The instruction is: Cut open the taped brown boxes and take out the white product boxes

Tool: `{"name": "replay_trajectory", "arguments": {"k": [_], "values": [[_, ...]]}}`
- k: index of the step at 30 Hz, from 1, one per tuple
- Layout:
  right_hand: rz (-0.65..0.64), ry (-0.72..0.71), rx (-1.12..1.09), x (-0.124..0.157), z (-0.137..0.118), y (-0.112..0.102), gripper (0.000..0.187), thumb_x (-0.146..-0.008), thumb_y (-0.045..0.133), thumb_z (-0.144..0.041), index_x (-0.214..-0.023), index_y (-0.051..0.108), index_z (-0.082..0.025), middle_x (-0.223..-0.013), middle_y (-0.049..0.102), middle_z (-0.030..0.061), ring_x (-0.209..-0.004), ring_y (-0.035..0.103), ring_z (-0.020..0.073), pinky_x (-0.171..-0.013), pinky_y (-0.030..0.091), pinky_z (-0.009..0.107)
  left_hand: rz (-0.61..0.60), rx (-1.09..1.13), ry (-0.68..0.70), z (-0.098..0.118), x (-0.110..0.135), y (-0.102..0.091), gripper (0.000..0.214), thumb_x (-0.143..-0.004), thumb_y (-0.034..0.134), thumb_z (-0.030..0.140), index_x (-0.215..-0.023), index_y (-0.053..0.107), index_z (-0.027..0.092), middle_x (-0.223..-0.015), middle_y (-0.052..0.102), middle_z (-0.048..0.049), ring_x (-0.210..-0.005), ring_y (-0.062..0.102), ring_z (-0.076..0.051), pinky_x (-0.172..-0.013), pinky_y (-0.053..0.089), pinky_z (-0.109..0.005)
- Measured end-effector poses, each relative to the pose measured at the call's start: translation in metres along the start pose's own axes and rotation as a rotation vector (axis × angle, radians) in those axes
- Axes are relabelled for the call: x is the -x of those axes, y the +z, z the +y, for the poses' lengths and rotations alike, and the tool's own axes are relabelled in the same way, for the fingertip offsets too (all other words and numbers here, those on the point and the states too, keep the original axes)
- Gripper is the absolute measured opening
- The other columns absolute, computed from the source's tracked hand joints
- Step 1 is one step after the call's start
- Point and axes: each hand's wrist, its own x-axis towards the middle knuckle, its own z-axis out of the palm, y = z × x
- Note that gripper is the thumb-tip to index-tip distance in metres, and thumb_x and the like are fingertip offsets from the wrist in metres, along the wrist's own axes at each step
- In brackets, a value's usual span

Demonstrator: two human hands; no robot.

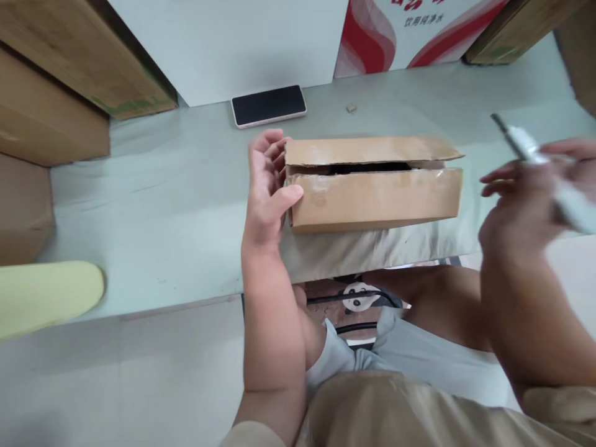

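A brown cardboard box lies on the cloth-covered table, with a narrow gap along its top showing a dark inside. My left hand grips its left end, thumb on the near side and fingers behind. To the right of the box, apart from it, my right hand is raised around a slim white tool with a dark narrow tip, which looks like a box cutter. Motion blurs the tool and this hand. More blurred fingers show at the right edge beside the tool; whose they are I cannot tell.
Behind the box lie a phone and a small beige scrap on the table. A white carton with red print stands at the back. Large cardboard boxes line the left side, near a pale yellow rounded object.
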Motion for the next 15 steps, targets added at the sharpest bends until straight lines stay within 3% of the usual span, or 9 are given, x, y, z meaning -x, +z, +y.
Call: {"name": "replay_trajectory", "arguments": {"k": [1, 3, 5, 7, 9, 11, 15], "values": [[-0.029, -0.003, 0.097, 0.000, 0.018, 0.001, 0.036, -0.078, 0.049, -0.051, -0.102, 0.053, -0.024, -0.079, 0.057, 0.0031, -0.067, 0.059, 0.0187, -0.063, 0.048, 0.036, 0.008, 0.023, -0.008, 0.000, 0.000, 0.002, 0.071, -0.061, 0.088, 0.059, -0.117, 0.054, 0.033, -0.122, 0.062, -0.0037, -0.129, 0.061, -0.032, -0.110, 0.053, -0.047], [-0.249, 0.037, 0.335, 0.003, 0.052, 0.002, 0.040, -0.074, 0.055, -0.040, -0.109, 0.057, -0.021, -0.101, 0.067, 0.0122, -0.089, 0.066, 0.0265, -0.079, 0.053, 0.043, 0.041, 0.066, -0.023, 0.000, 0.000, 0.006, 0.063, -0.064, 0.086, 0.058, -0.111, 0.053, 0.031, -0.121, 0.063, -0.0035, -0.126, 0.061, -0.030, -0.109, 0.053, -0.045], [-0.461, 0.080, 0.487, 0.006, 0.077, 0.004, 0.048, -0.075, 0.055, -0.033, -0.119, 0.060, -0.017, -0.119, 0.067, 0.0195, -0.108, 0.064, 0.0328, -0.094, 0.052, 0.046, 0.097, 0.095, -0.028, -0.001, 0.001, 0.009, 0.052, -0.070, 0.080, 0.059, -0.102, 0.051, 0.029, -0.120, 0.064, -0.0038, -0.125, 0.062, -0.028, -0.110, 0.052, -0.044], [-0.564, 0.091, 0.527, 0.007, 0.091, 0.006, 0.051, -0.079, 0.051, -0.028, -0.127, 0.060, -0.016, -0.126, 0.065, 0.0215, -0.118, 0.060, 0.0350, -0.104, 0.047, 0.048, 0.152, 0.082, -0.019, -0.004, 0.001, 0.010, 0.044, -0.075, 0.075, 0.058, -0.094, 0.050, 0.026, -0.117, 0.065, -0.0039, -0.120, 0.064, -0.027, -0.107, 0.053, -0.043], [-0.559, 0.080, 0.523, 0.007, 0.092, 0.010, 0.050, -0.083, 0.047, -0.024, -0.131, 0.061, -0.017, -0.130, 0.065, 0.0191, -0.124, 0.058, 0.0350, -0.109, 0.043, 0.051, 0.196, 0.022, 0.007, -0.008, 0.000, 0.009, 0.041, -0.076, 0.074, 0.056, -0.088, 0.050, 0.025, -0.112, 0.066, -0.0037, -0.113, 0.066, -0.026, -0.100, 0.055, -0.041], [-0.475, 0.056, 0.447, 0.006, 0.083, 0.013, 0.046, -0.086, 0.044, -0.021, -0.127, 0.064, -0.021, -0.130, 0.064, 0.0151, -0.125, 0.057, 0.0325, -0.109, 0.043, 0.051, 0.217, -0.038, 0.032, -0.010, 0.001, 0.008, 0.039, -0.075, 0.074, 0.054, -0.082, 0.050, 0.023, -0.109, 0.067, -0.0034, -0.106, 0.068, -0.024, -0.095, 0.057, -0.038], [-0.334, -0.069, -0.001, 0.005, 0.047, 0.014, 0.022, -0.093, 0.049, -0.029, -0.102, 0.068, -0.024, -0.104, 0.069, 0.0089, -0.100, 0.066, 0.0233, -0.092, 0.052, 0.041, 0.184, -0.126, 0.064, -0.009, 0.005, 0.010, 0.043, -0.075, 0.076, 0.053, -0.072, 0.048, 0.021, -0.114, 0.067, -0.0035, -0.107, 0.067, -0.023, -0.095, 0.058, -0.038]]}}
